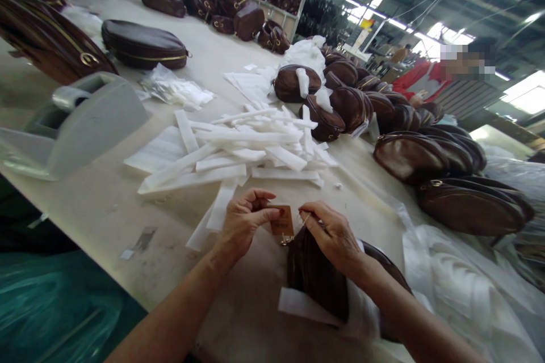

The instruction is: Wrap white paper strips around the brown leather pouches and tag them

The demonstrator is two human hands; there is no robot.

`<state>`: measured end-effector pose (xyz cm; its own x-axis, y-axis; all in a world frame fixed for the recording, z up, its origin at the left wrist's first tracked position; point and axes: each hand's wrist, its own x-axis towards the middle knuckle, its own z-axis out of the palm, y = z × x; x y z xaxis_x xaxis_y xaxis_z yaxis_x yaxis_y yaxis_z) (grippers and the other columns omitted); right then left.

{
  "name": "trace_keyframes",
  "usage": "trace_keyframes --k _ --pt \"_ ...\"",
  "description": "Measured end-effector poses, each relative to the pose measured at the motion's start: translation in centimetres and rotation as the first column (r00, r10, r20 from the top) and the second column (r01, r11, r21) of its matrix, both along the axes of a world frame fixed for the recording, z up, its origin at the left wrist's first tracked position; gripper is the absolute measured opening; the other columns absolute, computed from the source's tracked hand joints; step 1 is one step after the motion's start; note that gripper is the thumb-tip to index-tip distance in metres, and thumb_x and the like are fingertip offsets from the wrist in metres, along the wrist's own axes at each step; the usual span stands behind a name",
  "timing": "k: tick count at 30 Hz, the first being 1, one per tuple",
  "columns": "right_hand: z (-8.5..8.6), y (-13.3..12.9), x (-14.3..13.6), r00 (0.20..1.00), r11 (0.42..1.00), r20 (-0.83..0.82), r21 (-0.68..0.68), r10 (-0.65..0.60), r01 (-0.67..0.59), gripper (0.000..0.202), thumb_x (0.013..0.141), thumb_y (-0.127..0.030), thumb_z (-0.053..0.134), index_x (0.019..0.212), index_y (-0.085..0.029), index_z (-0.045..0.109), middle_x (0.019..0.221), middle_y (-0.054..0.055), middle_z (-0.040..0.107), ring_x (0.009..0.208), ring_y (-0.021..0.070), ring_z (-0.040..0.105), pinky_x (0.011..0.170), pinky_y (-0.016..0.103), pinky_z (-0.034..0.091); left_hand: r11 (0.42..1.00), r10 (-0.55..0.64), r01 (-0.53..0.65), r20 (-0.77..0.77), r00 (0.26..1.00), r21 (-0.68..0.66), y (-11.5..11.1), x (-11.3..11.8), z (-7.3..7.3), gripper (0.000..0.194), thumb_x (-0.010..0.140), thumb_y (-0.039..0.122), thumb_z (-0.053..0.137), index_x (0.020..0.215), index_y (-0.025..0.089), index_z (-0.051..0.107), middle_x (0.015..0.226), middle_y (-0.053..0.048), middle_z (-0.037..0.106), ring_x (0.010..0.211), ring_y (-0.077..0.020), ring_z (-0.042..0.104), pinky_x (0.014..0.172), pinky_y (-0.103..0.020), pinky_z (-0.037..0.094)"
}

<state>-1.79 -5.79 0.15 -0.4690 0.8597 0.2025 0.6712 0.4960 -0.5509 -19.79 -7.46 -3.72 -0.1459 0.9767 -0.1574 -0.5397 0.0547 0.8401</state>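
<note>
A small brown tag (282, 221) is pinched between the thumb and fingers of my left hand (247, 220). Just right of it, my right hand (334, 233) has thumb and forefinger closed on a thin light cord (305, 218). Below both hands a dark brown leather bag (319, 275) lies on the table, with small gold hardware (286, 240) at its near-left end, under the tag. Part of the bag is hidden by my right hand and forearm. A white foam strip (306, 306) sticks out beside the bag.
White foam strips (255, 144) are piled ahead on the table (170, 249). A grey tape dispenser (97, 119) stands left. Brown bags (409, 156) line the right, near plastic wrap (464, 283). A person in red (426, 82) is at the back right.
</note>
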Motion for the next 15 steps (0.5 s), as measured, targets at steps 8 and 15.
trace_keyframes --k 8,15 --pt "1.4 -1.4 1.8 0.988 0.991 0.083 -0.042 0.133 -0.130 0.020 0.085 -0.024 0.052 0.102 -0.019 0.062 0.098 0.007 0.068 0.093 0.0200 0.061 0.085 0.035 0.045 0.975 0.192 -0.218 0.365 0.911 0.030 1.1 -2.7 -0.4 0.039 0.042 0.019 0.090 0.071 0.015 0.065 0.061 0.004 0.058 0.056 -0.0057 0.051 0.054 -0.015 0.042" --pt "2.1 1.3 9.1 0.941 0.920 0.327 -0.335 -0.087 0.202 0.035 0.088 -0.026 0.042 0.116 -0.015 0.059 0.122 0.012 0.059 0.114 0.0253 0.052 0.101 0.042 0.033 0.980 -0.144 0.060 0.467 0.872 0.191 0.0 -3.2 0.2 0.038 0.049 0.021 0.088 0.078 0.016 0.064 0.053 0.006 0.047 0.048 -0.0053 0.038 0.044 -0.018 0.035"
